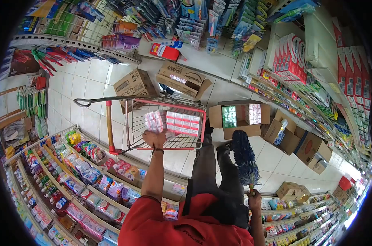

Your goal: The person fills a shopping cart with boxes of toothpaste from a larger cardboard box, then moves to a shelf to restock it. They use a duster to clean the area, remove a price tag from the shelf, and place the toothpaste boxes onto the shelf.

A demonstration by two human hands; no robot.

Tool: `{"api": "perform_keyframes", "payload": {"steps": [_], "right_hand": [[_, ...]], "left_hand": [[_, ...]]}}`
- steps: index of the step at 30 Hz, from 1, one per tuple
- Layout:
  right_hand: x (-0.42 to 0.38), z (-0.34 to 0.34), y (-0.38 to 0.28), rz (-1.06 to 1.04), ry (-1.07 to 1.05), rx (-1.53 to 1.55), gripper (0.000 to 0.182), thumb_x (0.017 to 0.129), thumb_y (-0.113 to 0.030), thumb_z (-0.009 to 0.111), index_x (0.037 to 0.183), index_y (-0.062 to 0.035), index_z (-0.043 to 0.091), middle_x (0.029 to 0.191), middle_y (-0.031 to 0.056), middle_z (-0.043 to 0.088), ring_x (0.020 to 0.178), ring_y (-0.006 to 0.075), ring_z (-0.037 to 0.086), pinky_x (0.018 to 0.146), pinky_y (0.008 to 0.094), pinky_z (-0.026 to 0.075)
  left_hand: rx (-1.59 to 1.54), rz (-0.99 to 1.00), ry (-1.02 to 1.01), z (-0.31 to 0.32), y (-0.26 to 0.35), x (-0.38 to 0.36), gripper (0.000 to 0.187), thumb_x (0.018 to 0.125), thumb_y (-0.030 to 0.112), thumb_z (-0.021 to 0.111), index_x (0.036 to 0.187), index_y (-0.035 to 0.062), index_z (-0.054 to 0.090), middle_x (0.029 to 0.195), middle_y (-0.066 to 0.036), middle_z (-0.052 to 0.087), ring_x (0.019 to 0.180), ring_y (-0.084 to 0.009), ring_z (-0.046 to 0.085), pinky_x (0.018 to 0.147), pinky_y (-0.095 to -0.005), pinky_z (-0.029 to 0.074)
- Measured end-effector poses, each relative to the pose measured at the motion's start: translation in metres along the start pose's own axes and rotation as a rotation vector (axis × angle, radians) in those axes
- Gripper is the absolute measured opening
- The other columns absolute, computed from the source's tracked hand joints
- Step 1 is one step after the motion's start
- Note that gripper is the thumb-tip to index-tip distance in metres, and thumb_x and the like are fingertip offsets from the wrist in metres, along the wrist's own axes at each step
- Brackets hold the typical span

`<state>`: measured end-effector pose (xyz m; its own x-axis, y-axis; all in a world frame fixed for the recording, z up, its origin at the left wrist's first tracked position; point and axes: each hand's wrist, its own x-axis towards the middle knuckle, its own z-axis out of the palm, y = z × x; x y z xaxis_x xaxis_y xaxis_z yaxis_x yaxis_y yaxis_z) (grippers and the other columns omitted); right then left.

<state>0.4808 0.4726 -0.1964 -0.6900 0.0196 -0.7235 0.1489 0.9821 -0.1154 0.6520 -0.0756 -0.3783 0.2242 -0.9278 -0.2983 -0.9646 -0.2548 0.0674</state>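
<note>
Our left hand (154, 138) grips one pink-white shrink-wrapped pack (154, 121) over one red wire trolley (190, 107) — right hand (254, 200) fingers closed around one blue feather duster (244, 158).

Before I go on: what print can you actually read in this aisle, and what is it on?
"Pepsodent": flap of the open cardboard box on the floor beyond the shopping cart.
"LUX": side of the brown carton beside it, faint and tilted, so not certain.
Too small or blurred to read: the pack in the left hand, the red boxes on the shelf, the shelf tags. The duster in the right hand carries no print.
</note>
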Motion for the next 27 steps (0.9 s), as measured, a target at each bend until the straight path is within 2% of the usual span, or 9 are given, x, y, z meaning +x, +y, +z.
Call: {"api": "perform_keyframes", "payload": {"steps": [6,9,10,13,16,18,21,24,27], "right_hand": [[0.005,0.014,-0.006,-0.027,-0.059,0.089,0.036,0.078,-0.026,0.074,0.101,0.0016,0.069,0.085,0.0279,0.068,0.086,0.0473,0.067,0.075,0.0505,0.051],[0.005,0.014,-0.013,-0.077,-0.069,0.018,0.033,0.08,-0.025,0.074,0.101,0.0,0.07,0.083,0.0272,0.068,0.083,0.0448,0.069,0.07,0.0482,0.052],[0.005,0.016,-0.01,-0.077,-0.067,0.025,0.033,0.08,-0.025,0.074,0.101,0.0,0.07,0.083,0.0272,0.068,0.083,0.0448,0.069,0.07,0.0482,0.052],[0.002,0.016,-0.001,-0.079,-0.068,0.003,0.035,0.078,-0.024,0.073,0.103,0.0005,0.069,0.09,0.0291,0.068,0.09,0.0462,0.067,0.076,0.0482,0.051],[-0.004,0.013,0.003,-0.048,-0.091,0.046,0.037,0.077,-0.024,0.074,0.104,0.0,0.069,0.092,0.0289,0.069,0.092,0.0471,0.067,0.079,0.0487,0.052],[0.007,0.024,0.003,-0.008,-0.06,0.071,0.037,0.077,-0.025,0.076,0.105,-0.0006,0.069,0.094,0.0285,0.069,0.093,0.0481,0.066,0.08,0.0494,0.052],[0.013,0.021,-0.007,0.035,-0.077,0.076,0.035,0.079,-0.023,0.076,0.104,0.0001,0.069,0.093,0.0295,0.068,0.094,0.0484,0.066,0.079,0.0505,0.051],[0.011,0.017,-0.01,0.015,-0.072,0.126,0.034,0.08,-0.024,0.073,0.105,-0.0003,0.069,0.09,0.0281,0.069,0.091,0.0487,0.066,0.077,0.0503,0.051],[0.003,0.015,-0.018,0.023,-0.042,0.102,0.037,0.081,-0.026,0.074,0.106,-0.0001,0.068,0.09,0.0278,0.069,0.09,0.0477,0.067,0.077,0.0494,0.051]], "left_hand": [[0.028,-0.124,-0.176,0.016,0.005,0.052,0.106,0.049,0.041,0.092,0.128,-0.0069,0.039,0.122,-0.027,0.049,0.116,-0.0426,0.052,0.1,-0.049,0.05],[0.077,0.041,-0.225,0.006,0.011,0.045,0.107,0.05,0.035,0.09,0.134,-0.0032,0.036,0.126,-0.027,0.047,0.117,-0.043,0.053,0.098,-0.0489,0.052],[-0.16,-0.102,-0.213,-0.005,0.017,0.022,0.102,0.05,0.03,0.09,0.134,-0.0003,0.039,0.125,-0.024,0.047,0.112,-0.0411,0.054,0.094,-0.0486,0.053],[-0.247,0.304,0.089,-0.008,0.009,-0.006,0.1,0.049,0.024,0.089,0.135,0.0035,0.044,0.121,-0.023,0.046,0.102,-0.0414,0.053,0.087,-0.0532,0.05],[-0.195,0.479,0.088,-0.021,0.004,0.003,0.1,0.051,0.024,0.09,0.138,0.0053,0.043,0.121,-0.024,0.046,0.105,-0.0429,0.052,0.09,-0.0558,0.048],[-0.309,0.483,0.062,-0.02,0.003,0.008,0.097,0.058,0.024,0.088,0.142,0.0134,0.043,0.128,-0.024,0.043,0.113,-0.0445,0.049,0.091,-0.0585,0.048],[0.016,0.596,-0.096,-0.022,0.012,0.01,0.091,0.065,0.025,0.088,0.146,0.0293,0.045,0.141,-0.021,0.037,0.125,-0.0465,0.041,0.09,-0.0626,0.047],[0.059,0.595,-0.119,-0.026,0.018,0.012,0.092,0.065,0.026,0.088,0.146,0.0272,0.045,0.141,-0.02,0.037,0.125,-0.046,0.041,0.091,-0.0614,0.047],[0.12,0.67,-0.07,-0.02,0.008,0.016,0.067,0.067,0.031,0.087,0.127,0.015,0.06,0.14,-0.019,0.038,0.125,-0.0443,0.041,0.091,-0.0621,0.046]]}}
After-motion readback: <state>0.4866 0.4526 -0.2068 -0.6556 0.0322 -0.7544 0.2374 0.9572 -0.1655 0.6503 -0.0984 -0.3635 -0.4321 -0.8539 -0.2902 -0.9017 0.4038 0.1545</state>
